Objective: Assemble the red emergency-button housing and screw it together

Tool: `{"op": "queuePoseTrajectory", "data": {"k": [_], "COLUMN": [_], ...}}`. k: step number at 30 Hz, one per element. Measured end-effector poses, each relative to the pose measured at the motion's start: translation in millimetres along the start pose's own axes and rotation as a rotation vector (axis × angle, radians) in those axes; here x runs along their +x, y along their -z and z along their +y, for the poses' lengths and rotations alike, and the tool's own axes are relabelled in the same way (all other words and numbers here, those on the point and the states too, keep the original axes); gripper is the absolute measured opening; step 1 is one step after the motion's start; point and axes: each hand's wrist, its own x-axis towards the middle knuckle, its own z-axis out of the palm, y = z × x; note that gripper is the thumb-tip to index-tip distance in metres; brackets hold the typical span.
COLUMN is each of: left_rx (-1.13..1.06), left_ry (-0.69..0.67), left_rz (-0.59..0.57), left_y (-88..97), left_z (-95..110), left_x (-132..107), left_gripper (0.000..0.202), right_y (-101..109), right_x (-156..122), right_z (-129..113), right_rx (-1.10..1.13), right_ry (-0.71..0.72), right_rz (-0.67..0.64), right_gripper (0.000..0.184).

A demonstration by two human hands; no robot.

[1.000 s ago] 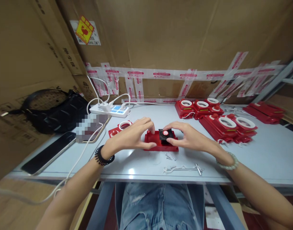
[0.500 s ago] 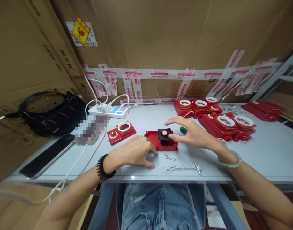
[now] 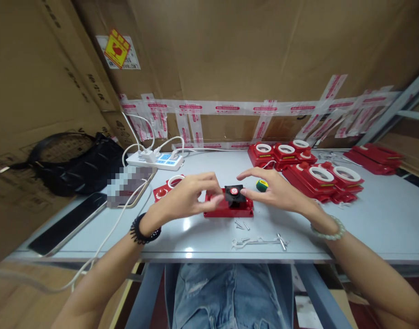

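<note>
My left hand is raised beside the red box base, thumb and fingers curved around a clear round piece that hardly shows against the background. In the right half of the base stands a black part with a round red-and-white top. My right hand hovers on its right, fingers spread, the thumb tip at the part's edge. Beneath that hand is a green-and-yellow handle, partly covered. A red cover with a white ring lies partly hidden behind my left hand. Several screws lie in front of the base.
Several finished-looking red boxes stand at the right, with more red housings behind. A metal rod lies near the front edge. On the left are a power strip, phones, cables and a black bag.
My left hand has risen from the tabletop toward the red base, and the clear round piece is gone from the table there. My right hand has stayed almost in place.
</note>
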Motion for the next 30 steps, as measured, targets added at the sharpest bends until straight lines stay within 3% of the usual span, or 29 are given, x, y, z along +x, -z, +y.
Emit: {"op": "queuePoseTrajectory", "data": {"k": [2,4,8,13,30], "left_rx": [0.011,0.100,0.243,0.165,-0.060], "left_ry": [-0.009,-0.058,-0.166,-0.200,-0.103], "left_rz": [0.185,0.281,0.193,0.074,0.062], "left_y": [-4.6,-13.3,-30.7,-36.1,-33.1], "left_z": [-5.3,-9.3,-12.8,-15.1,-11.8], "left_x": [6.5,12.3,15.5,11.2,9.6], "left_gripper": [0.020,0.020,0.025,0.025,0.023], "right_y": [0.7,0.6,-2.8,-7.6,-9.9], "right_x": [0.3,0.6,-0.1,-1.9,-3.3], "right_z": [-1.3,-2.0,-0.2,4.5,6.1], "right_rx": [0.003,0.004,0.004,-0.026,-0.084], "right_ry": [-0.008,-0.004,0.019,0.031,0.050], "right_rz": [-0.011,-0.009,-0.018,-0.043,-0.020], "right_gripper": [0.032,0.033,0.031,0.032,0.037]}}
